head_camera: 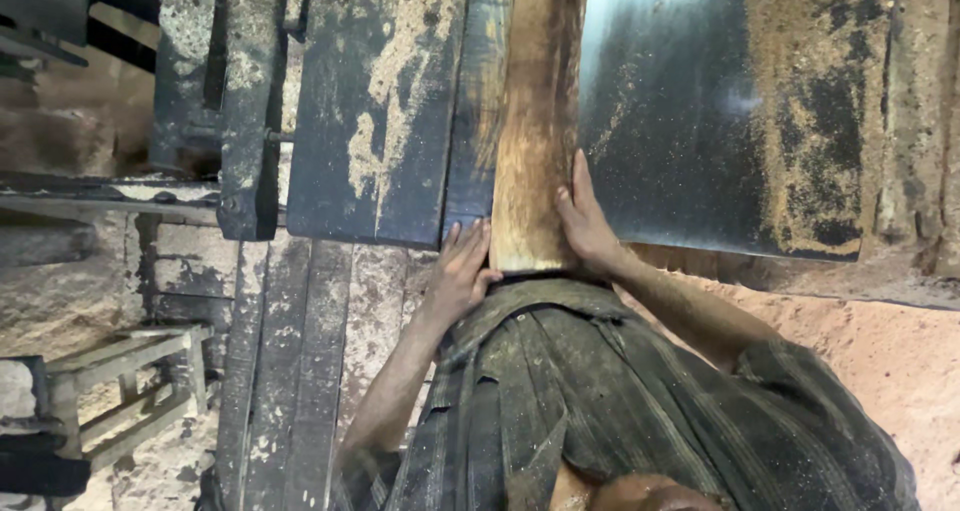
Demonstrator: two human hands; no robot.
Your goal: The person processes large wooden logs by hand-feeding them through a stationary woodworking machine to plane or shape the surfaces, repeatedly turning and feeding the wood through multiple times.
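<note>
A long brown wooden plank [535,121] lies lengthwise on a dark metal machine table [690,131], running away from me; its near end is against my striped shirt. My left hand [462,266] presses against the left corner of the plank's near end, fingers spread upward. My right hand [585,221] lies flat along the plank's right side, fingers pointing away from me. Both hands grip the plank between them.
Sawdust covers parts of the table, and a second dusty metal plate [385,101] lies left of the plank. A dark machine frame [240,111] stands further left. A small wooden frame [130,391] sits low on the left. Reddish sawdust [880,351] covers the floor on the right.
</note>
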